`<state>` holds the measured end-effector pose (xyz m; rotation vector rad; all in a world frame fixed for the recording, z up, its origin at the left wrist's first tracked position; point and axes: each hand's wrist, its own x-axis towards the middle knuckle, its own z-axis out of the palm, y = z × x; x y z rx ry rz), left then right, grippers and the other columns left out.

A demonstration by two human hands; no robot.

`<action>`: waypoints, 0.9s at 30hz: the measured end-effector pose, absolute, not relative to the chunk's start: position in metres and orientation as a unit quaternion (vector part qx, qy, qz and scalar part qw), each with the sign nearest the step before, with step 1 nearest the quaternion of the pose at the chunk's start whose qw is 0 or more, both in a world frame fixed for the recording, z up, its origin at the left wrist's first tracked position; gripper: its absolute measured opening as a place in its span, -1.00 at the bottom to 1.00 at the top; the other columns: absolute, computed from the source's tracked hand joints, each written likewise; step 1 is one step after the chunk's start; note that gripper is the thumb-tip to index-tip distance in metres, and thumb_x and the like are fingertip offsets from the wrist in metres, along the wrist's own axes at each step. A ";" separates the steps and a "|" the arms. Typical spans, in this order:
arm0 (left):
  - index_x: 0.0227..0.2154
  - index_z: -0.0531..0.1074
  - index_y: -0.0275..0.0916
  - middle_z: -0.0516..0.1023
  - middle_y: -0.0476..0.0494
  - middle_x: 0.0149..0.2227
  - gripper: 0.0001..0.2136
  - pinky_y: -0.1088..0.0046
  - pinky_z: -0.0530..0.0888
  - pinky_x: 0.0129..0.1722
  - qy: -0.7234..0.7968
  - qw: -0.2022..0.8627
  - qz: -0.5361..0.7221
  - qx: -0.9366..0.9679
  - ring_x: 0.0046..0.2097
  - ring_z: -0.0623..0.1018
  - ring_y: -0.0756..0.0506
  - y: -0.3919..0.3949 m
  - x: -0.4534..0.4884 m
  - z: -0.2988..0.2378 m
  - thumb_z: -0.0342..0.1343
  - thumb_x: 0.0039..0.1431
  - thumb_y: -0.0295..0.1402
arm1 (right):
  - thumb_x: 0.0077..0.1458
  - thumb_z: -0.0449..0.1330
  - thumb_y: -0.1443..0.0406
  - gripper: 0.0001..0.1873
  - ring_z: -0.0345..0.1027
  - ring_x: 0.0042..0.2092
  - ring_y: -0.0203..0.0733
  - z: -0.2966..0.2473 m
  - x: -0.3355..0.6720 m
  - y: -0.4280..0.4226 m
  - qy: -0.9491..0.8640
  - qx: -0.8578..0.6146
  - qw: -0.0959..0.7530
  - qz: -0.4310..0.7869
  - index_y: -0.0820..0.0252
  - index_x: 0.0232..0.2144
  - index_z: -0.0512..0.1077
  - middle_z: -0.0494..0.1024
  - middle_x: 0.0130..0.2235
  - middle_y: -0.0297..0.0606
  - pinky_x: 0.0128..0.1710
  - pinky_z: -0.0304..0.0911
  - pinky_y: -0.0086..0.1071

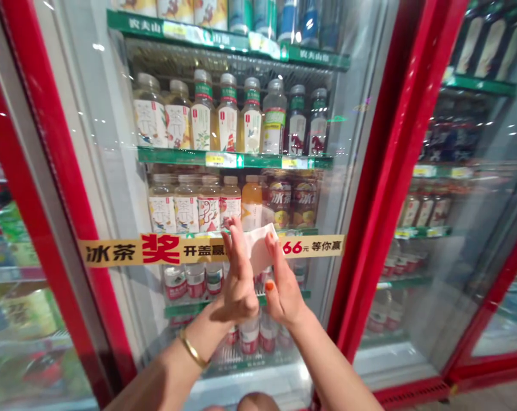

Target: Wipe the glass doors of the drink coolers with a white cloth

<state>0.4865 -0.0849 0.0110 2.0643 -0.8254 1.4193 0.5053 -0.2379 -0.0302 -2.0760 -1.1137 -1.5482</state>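
Observation:
My two hands are raised together in front of a fridge's glass door [112,171]. Between them is a white tissue [258,246], folded or crumpled. My left hand [237,282] has its fingers straight and pressed together against the tissue's left edge; a gold bangle [192,349] is on that wrist. My right hand [284,288], with orange-painted nails, grips the tissue's right side, thumb in front. Whether the tissue touches the glass I cannot tell. A yellow sticker strip [125,251] with red and black characters runs across the door at hand height.
Behind the glass, green-edged shelves [176,156] carry rows of tea and juice bottles [228,117]. Red door frames [382,171] stand on both sides. A second glass-door fridge [464,200] is on the right, another on the left [13,274].

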 end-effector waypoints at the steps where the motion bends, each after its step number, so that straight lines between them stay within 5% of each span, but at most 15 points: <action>1: 0.55 -0.68 -0.27 -0.49 -0.32 0.64 -0.08 -0.03 -0.05 0.63 -0.311 0.249 0.514 0.760 0.64 -0.30 -0.24 -0.075 0.483 0.011 -0.87 0.30 0.24 | 0.52 -0.23 -0.01 -0.14 -0.03 0.60 0.12 -0.027 0.507 -0.243 -0.370 -0.748 0.137 -0.535 0.09 0.61 -0.53 -0.02 0.63 -0.09 0.51 0.17 0.15; 4: 0.61 -0.43 -0.06 -0.33 -0.10 0.66 -0.25 0.06 -0.05 0.64 -0.309 0.185 0.550 0.754 0.65 -0.20 -0.18 -0.027 0.473 0.010 -0.36 0.54 0.09 | 0.52 -0.21 -0.13 -0.13 -0.22 0.64 0.16 -0.005 0.519 -0.268 -0.264 -0.781 0.066 -0.562 0.05 0.64 -0.35 -0.15 0.66 -0.12 0.56 0.00 0.18; 8: 0.60 -0.16 0.19 -0.25 0.16 0.65 -0.22 0.02 -0.24 0.66 -0.207 0.066 0.624 0.750 0.66 -0.21 -0.16 0.032 0.479 0.012 0.07 0.47 -0.24 | 0.51 -0.11 -0.12 -0.03 -0.39 0.65 0.37 0.018 0.533 -0.272 -0.075 -0.776 0.120 -0.615 0.19 0.62 -0.46 -0.32 0.65 0.10 0.51 -0.14 0.50; 10: 0.60 -0.18 0.15 -0.19 0.11 0.64 -0.19 0.00 -0.31 0.65 -0.178 0.027 0.627 0.758 0.65 -0.22 -0.16 0.043 0.486 0.012 0.11 0.45 -0.22 | 0.46 -0.06 -0.19 0.06 -0.43 0.64 0.43 0.010 0.532 -0.254 -0.078 -0.773 0.123 -0.618 0.22 0.62 -0.47 -0.30 0.65 0.13 0.49 -0.16 0.56; 15: 0.61 -0.16 0.06 -0.04 0.04 0.61 -0.18 0.04 -0.31 0.66 -0.172 0.002 0.631 0.756 0.65 -0.18 -0.10 0.040 0.494 0.010 0.14 0.44 -0.19 | 0.31 0.04 -0.38 0.23 -0.23 0.64 0.22 -0.029 0.517 -0.248 -0.304 -0.771 -0.039 -0.559 0.22 0.63 -0.27 -0.02 0.63 -0.01 0.58 -0.05 0.16; 20: 0.61 -0.17 0.05 -0.05 0.04 0.61 -0.14 0.06 -0.32 0.66 -0.179 0.001 0.639 0.748 0.65 -0.19 -0.09 0.038 0.492 0.011 0.18 0.42 -0.19 | 0.33 0.10 -0.30 0.35 -0.48 0.64 0.49 0.021 0.522 -0.287 -0.055 -0.791 0.035 -0.608 0.52 0.58 -0.49 -0.41 0.62 0.34 0.54 -0.15 0.43; 23: 0.61 -0.16 0.04 -0.05 0.02 0.61 -0.14 0.07 -0.31 0.66 -0.179 0.002 0.638 0.749 0.64 -0.19 -0.09 0.039 0.491 0.011 0.20 0.42 -0.22 | 0.29 0.06 -0.37 0.40 -0.64 0.63 0.47 0.021 0.525 -0.279 -0.098 -0.782 0.043 -0.614 0.53 0.57 -0.53 -0.59 0.61 0.30 0.54 -0.17 0.44; 27: 0.61 -0.16 0.09 -0.06 0.05 0.61 -0.15 0.00 -0.28 0.66 -0.176 0.011 0.635 0.752 0.64 -0.14 -0.16 0.039 0.494 0.009 0.18 0.42 -0.19 | 0.21 0.02 -0.46 0.44 -0.64 0.64 0.39 -0.041 0.522 -0.283 -0.215 -0.773 -0.030 -0.596 0.51 0.60 -0.39 -0.53 0.62 0.25 0.56 -0.16 0.37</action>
